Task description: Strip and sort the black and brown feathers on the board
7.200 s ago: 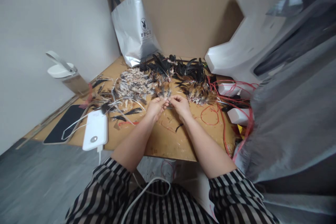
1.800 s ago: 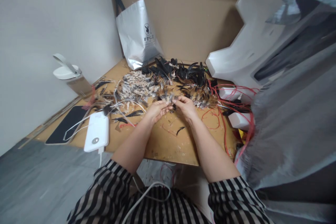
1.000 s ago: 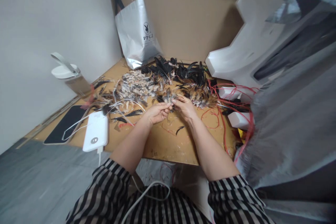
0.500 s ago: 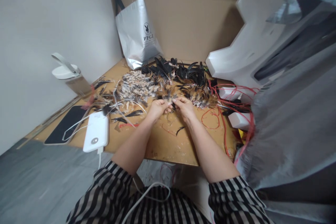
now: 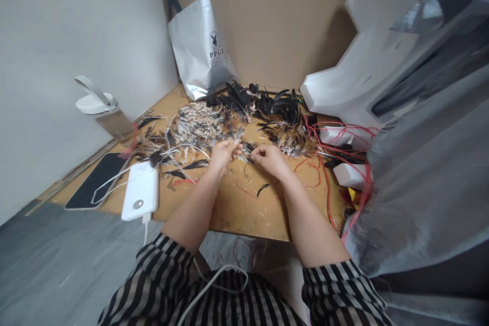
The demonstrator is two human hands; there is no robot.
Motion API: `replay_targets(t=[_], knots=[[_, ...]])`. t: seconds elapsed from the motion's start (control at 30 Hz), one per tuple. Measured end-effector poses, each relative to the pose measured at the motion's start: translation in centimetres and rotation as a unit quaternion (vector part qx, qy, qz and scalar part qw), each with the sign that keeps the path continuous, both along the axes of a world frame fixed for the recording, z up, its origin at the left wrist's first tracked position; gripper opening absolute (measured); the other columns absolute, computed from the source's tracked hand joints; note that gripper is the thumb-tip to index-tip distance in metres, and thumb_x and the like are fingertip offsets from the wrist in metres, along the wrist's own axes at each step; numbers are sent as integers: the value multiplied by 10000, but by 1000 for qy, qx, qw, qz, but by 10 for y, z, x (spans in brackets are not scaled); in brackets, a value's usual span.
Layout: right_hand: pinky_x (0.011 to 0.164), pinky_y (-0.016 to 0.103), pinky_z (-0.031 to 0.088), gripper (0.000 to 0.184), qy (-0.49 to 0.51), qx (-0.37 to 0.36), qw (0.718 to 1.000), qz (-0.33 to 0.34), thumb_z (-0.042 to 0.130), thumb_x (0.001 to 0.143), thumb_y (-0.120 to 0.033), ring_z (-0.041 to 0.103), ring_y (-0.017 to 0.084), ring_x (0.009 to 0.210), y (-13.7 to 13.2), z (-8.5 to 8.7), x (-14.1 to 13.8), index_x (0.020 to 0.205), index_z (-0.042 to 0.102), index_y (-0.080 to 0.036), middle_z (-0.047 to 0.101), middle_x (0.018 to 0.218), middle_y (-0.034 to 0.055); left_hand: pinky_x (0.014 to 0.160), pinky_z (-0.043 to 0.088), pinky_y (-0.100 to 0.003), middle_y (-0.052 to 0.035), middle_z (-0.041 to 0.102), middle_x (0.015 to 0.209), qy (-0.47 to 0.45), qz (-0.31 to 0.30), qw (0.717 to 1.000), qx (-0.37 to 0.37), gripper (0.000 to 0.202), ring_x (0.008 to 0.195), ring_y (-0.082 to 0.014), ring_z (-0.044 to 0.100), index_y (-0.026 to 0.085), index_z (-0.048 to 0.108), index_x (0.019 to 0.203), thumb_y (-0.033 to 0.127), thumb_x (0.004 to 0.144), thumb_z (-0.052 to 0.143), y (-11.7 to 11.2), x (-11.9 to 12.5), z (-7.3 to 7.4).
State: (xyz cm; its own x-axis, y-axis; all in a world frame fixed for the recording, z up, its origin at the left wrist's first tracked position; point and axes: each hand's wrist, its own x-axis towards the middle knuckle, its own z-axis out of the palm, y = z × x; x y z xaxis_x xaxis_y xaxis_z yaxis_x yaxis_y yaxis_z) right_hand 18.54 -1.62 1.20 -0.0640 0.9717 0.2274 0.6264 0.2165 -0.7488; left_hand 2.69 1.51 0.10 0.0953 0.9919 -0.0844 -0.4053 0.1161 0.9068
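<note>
My left hand [image 5: 225, 156] is closed in a pinch on a small bunch of brown feathers [image 5: 234, 130], whose tips fan out away from me. Just to its right, my right hand [image 5: 270, 159] has thumb and fingers pressed together; what they hold, if anything, is too small to make out. Dark feather bits lie between the two hands. Left of them spreads a heap of pale, fluffy feathers [image 5: 198, 121]. Behind are black feather bunches [image 5: 244, 99], and at the right lies a pile of brown feathers [image 5: 292, 140].
A silver bag [image 5: 198, 51] leans at the back. On the left are a lidded cup [image 5: 114, 117], a phone [image 5: 97, 181] and a white power bank [image 5: 140, 191] with cables. Red strings [image 5: 326, 188] tangle at the right beside white blocks [image 5: 348, 175] and grey cloth [image 5: 428, 178].
My hands have drawn apart from being together. The left has shifted slightly left with the brown feathers, while the right stays near its place with its fingers more curled.
</note>
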Motion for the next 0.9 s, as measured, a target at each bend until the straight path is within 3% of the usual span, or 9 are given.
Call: replay_targets(t=[0.07, 0.17, 0.43, 0.6, 0.77, 0.83, 0.9], knots=[[619, 231, 370, 105, -104, -2, 994, 31, 572, 684, -230, 548, 125, 628, -4, 3, 0, 680, 668, -186, 654, 678, 11, 426, 316, -156, -33, 631, 645, -5, 12, 1000, -8, 240, 475, -41, 504, 109, 628, 704, 306, 604, 723, 1, -1, 0], [658, 234, 374, 110, -178, 3, 984, 29, 562, 704, -228, 566, 139, 690, -7, 5, -5, 699, 667, -197, 663, 729, 25, 422, 316, -149, -27, 625, 630, -9, 22, 1000, -9, 237, 475, -39, 508, 107, 621, 690, 303, 606, 723, 1, 0, 0], [652, 274, 382, 229, -268, -12, 962, -53, 505, 775, -329, 578, 196, 769, -9, -2, -29, 815, 690, -200, 657, 870, 88, 427, 311, -148, -26, 628, 637, -14, 33, 999, -9, 223, 475, -36, 506, 108, 602, 670, 292, 613, 715, -1, 1, 1], [681, 274, 381, 217, -296, -32, 954, -45, 485, 765, -234, 587, 201, 791, -10, -5, -34, 795, 692, -178, 662, 876, 120, 423, 312, -145, -27, 626, 645, -11, 41, 999, -3, 228, 472, -36, 506, 104, 603, 681, 294, 614, 712, 0, 1, -2], [608, 264, 360, 173, -185, -16, 980, -76, 516, 706, -248, 559, 171, 648, -3, -11, -24, 667, 672, -185, 657, 698, 72, 414, 300, -139, -23, 627, 656, -23, 57, 998, 1, 229, 474, -33, 508, 105, 607, 714, 292, 622, 704, 1, 0, -2], [558, 247, 343, 148, -59, -23, 995, -81, 548, 666, -273, 508, 136, 552, 2, -14, -18, 628, 656, -179, 619, 595, 29, 413, 300, -137, -20, 631, 665, -31, 62, 998, 1, 221, 475, -31, 509, 107, 609, 725, 282, 628, 701, 1, 0, -2], [514, 231, 322, 156, 101, -46, 990, -86, 589, 625, -311, 449, 104, 484, 7, -16, -13, 627, 647, -166, 579, 534, -4, 412, 303, -135, -20, 632, 662, -34, 61, 998, -4, 203, 473, -29, 509, 108, 605, 713, 272, 636, 698, 1, 1, 0]])
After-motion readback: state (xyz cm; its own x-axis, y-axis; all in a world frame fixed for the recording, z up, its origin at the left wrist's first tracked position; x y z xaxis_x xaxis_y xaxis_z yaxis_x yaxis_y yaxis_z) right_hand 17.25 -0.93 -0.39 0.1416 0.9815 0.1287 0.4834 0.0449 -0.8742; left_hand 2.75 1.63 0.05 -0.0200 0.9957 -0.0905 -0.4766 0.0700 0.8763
